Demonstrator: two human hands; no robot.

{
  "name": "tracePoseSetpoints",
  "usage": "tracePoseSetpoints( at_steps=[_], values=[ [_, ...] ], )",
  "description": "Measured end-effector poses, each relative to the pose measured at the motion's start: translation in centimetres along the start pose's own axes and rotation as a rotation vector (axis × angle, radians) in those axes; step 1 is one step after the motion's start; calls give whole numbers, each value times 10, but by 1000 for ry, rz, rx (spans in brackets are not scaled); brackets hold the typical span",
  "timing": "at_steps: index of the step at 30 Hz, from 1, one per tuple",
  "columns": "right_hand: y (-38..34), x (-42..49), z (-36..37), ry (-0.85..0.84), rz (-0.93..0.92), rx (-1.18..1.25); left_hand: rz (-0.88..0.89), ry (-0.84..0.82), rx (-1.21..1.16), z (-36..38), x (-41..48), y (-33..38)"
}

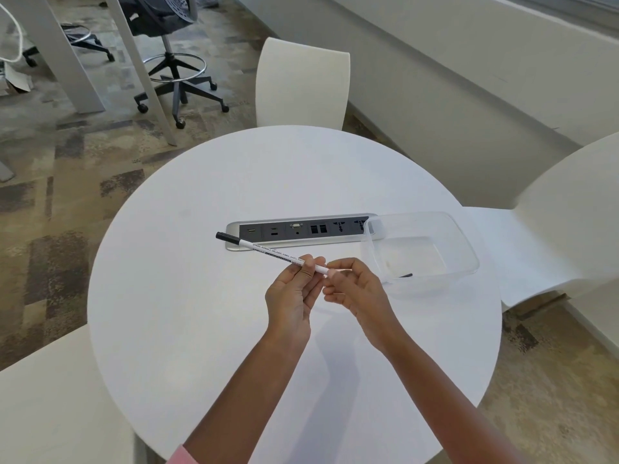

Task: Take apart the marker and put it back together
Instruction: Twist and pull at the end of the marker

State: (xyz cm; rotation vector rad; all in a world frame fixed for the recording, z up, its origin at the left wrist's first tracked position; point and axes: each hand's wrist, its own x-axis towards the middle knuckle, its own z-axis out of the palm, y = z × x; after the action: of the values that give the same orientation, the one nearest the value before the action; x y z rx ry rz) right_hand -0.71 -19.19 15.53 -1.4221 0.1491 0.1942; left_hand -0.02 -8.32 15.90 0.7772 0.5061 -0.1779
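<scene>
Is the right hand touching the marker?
Touching. The head view shows the right hand with its fingertips pinched on the near end of the marker, while the left hand grips the barrel beside it.

container [464,249] right of marker [268,254], perhaps overlapping socket strip [294,229]

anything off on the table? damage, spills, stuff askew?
Nothing damaged or spilled. Only oddity: the clear container overlaps the right end of the power strip, covering an outlet. A small dark piece lies inside it.
</scene>
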Motion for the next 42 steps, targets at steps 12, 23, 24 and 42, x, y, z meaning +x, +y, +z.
tracePoseSetpoints(
  at_steps=[12,23,24,42],
  values=[
    [-2,0,-7,41,-65,-39,10,-2,-8,1,0,3],
    [-6,0,1,-2,91,3,23,5,11,0,-2,1],
    [-6,-1,1,9,59,-19,26,13,12,0,-2,2],
    [6,5,-34,98,-1102,-1292,-98,49,-13,7,0,-2]
  ],
)
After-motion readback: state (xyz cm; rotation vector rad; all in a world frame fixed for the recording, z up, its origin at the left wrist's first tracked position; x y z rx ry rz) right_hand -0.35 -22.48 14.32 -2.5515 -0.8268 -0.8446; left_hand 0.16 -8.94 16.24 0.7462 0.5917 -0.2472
